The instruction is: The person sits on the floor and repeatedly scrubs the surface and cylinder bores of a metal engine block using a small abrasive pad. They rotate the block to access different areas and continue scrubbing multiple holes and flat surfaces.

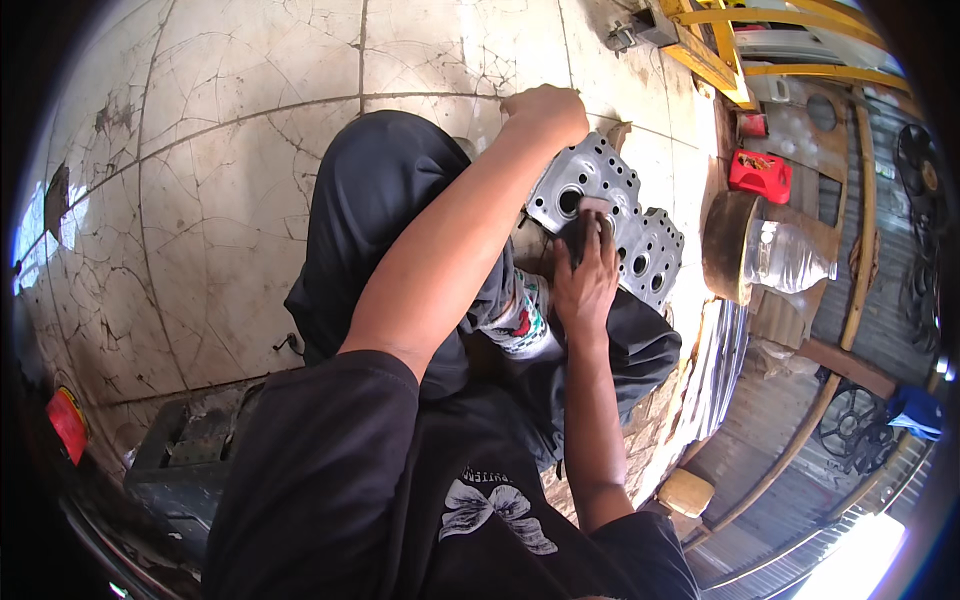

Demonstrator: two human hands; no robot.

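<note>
A grey metal cylinder head (632, 228) with several round bores and bolt holes lies in front of my bent legs, set at a slant. My left hand (548, 115) is closed at its far left corner, and the fingertips are hidden behind the hand. On the flat face of the cylinder head, my right hand (588, 280) presses a small pinkish-brown block (595, 205), fingers laid along it. Something dark shows beside these fingers, perhaps a sheet or shadow. One open bore (570, 201) is visible just left of the block.
Cracked pale tiles (230, 210) cover the floor. To the right stand a red container (760, 176), a cut clear plastic bottle (788, 258) and a yellowish block (686, 493). A yellow metal frame (715, 50) rises at the far right. A dark case (180, 450) sits at my left.
</note>
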